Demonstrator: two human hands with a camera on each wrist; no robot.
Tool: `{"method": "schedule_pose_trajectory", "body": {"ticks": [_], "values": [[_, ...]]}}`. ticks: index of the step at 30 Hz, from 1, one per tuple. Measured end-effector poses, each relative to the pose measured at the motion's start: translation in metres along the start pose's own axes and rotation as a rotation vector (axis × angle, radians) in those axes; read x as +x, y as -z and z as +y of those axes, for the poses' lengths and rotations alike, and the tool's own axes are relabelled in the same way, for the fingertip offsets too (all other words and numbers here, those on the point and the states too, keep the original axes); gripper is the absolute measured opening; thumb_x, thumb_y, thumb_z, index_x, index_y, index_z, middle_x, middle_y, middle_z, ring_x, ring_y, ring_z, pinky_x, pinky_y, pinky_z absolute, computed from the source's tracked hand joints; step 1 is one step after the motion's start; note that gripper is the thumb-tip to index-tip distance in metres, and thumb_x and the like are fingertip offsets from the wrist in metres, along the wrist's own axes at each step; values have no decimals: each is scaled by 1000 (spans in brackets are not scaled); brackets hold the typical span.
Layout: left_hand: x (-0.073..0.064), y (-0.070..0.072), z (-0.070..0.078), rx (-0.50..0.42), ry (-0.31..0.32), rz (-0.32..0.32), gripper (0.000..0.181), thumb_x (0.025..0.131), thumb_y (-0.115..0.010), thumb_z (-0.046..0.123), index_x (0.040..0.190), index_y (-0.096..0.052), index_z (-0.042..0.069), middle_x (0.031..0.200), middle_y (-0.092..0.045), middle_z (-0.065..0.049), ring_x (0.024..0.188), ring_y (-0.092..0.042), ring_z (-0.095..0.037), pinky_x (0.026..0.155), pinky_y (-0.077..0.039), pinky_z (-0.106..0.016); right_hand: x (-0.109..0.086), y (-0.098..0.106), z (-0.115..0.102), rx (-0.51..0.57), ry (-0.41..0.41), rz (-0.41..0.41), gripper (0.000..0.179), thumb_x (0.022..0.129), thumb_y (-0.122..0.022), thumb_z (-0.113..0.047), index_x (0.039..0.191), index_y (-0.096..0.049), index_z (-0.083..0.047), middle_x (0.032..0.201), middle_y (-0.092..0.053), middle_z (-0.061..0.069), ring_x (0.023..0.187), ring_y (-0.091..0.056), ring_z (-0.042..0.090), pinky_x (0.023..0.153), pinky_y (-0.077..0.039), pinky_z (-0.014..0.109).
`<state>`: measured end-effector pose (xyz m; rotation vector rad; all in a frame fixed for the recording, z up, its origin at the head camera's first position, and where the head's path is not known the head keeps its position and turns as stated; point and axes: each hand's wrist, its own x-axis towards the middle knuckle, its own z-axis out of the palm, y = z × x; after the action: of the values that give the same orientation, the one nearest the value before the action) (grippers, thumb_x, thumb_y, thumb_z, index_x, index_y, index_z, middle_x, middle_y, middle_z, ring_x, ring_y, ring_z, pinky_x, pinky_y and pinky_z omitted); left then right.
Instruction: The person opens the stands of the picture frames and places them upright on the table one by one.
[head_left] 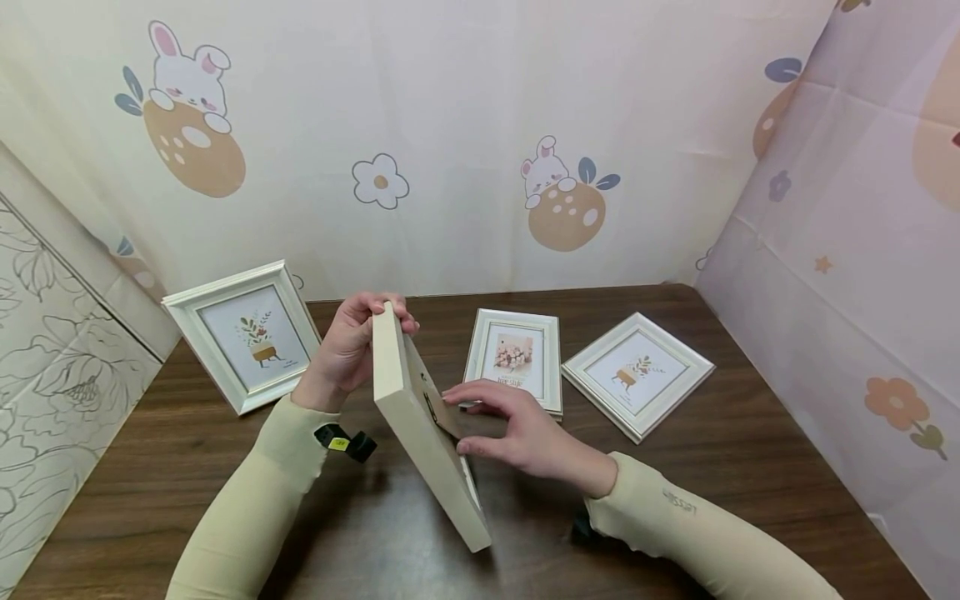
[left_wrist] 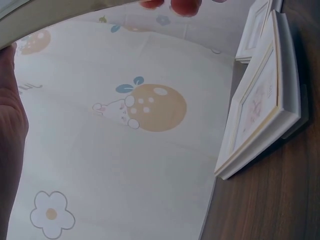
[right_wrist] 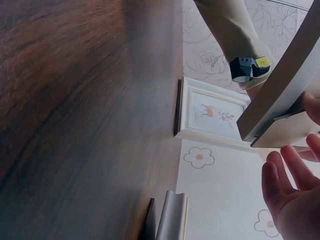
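My left hand (head_left: 348,346) grips the top edge of a cream picture frame (head_left: 423,450), its fingers over the rim. The frame stands tilted, its back turned to the right and its side edge to me. On that back is a brown easel stand (right_wrist: 285,131), swung partly away from the backing. My right hand (head_left: 517,429) pinches this stand, thumb on one side and fingers on the other. Only part of the frame's edge (left_wrist: 55,20) shows in the left wrist view. The front of the held frame is hidden.
Behind my left hand, a white frame with a plant picture (head_left: 258,342) stands upright. To the right are a standing frame with a flower photo (head_left: 553,358) and another plant-picture frame (head_left: 637,375). A patterned curtain (head_left: 450,100) hangs behind the brown wooden table (head_left: 675,492).
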<state>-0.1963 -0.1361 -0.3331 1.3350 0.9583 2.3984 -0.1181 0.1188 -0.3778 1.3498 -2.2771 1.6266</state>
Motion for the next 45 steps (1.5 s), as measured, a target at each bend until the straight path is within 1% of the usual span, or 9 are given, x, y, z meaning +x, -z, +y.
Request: {"method": "schedule_pose_trajectory", "body": {"ticks": [6,11,15,21,26,30,36,39,45], "values": [[0,-1,0,7,1,9,19,98,-57,12,106,-75,12,110,-67,-8,100,-69,-20,95,-48,-35,1,-1,0,21,-10,-12,50,81,-83,-5,126,-64,-7,124,-67,6,114,-62,22,93,-53,39],[-1,-1,0,3,6,25,19,97,-58,11,106,-75,12,109,-67,-8,100,-69,-21,96,-48,-36,1,0,1,22,23,-9,49,81,-82,-2,126,-63,-3,126,-66,11,114,-62,25,90,-55,41],[-1,2,2,-29,6,25,18,97,-59,9,106,-75,9,110,-68,-9,100,-69,-22,95,-49,-37,1,3,0,25,46,-6,44,83,-80,0,123,-63,-1,127,-64,15,115,-61,25,87,-56,40],[-2,5,3,-41,11,14,18,98,-58,8,107,-74,8,110,-67,-11,100,-70,-22,94,-51,-36,0,8,-1,39,20,-4,38,84,-79,-2,120,-66,-4,128,-64,13,116,-61,23,87,-56,42],[-2,5,4,-36,22,4,19,99,-57,9,108,-73,8,110,-66,-11,101,-70,-22,95,-51,-35,0,11,-2,-10,23,4,39,83,-81,-4,119,-67,-5,127,-64,12,114,-61,23,87,-56,42],[-2,7,4,-70,27,-11,19,99,-56,6,109,-73,6,111,-66,-13,102,-69,-23,95,-51,-36,0,15,-1,-75,57,14,39,82,-82,-5,118,-68,-6,125,-64,12,112,-61,23,87,-56,38],[-3,9,4,-119,36,-63,19,99,-56,5,111,-71,3,115,-65,-15,104,-68,-25,95,-52,-36,0,19,0,-165,86,42,41,77,-84,-2,115,-72,-11,120,-64,5,112,-59,20,95,-48,34],[-3,10,4,-116,37,-76,19,99,-56,6,111,-70,3,116,-65,-16,105,-67,-25,96,-51,-36,0,21,-1,-171,86,44,41,77,-84,-2,115,-72,-12,120,-64,4,112,-59,20,97,-46,34],[-4,9,5,-99,39,-70,19,98,-57,6,111,-71,3,116,-66,-15,104,-68,-25,95,-51,-36,0,20,0,-160,73,41,40,79,-84,-4,116,-71,-12,121,-63,3,113,-59,20,97,-47,34]]}}
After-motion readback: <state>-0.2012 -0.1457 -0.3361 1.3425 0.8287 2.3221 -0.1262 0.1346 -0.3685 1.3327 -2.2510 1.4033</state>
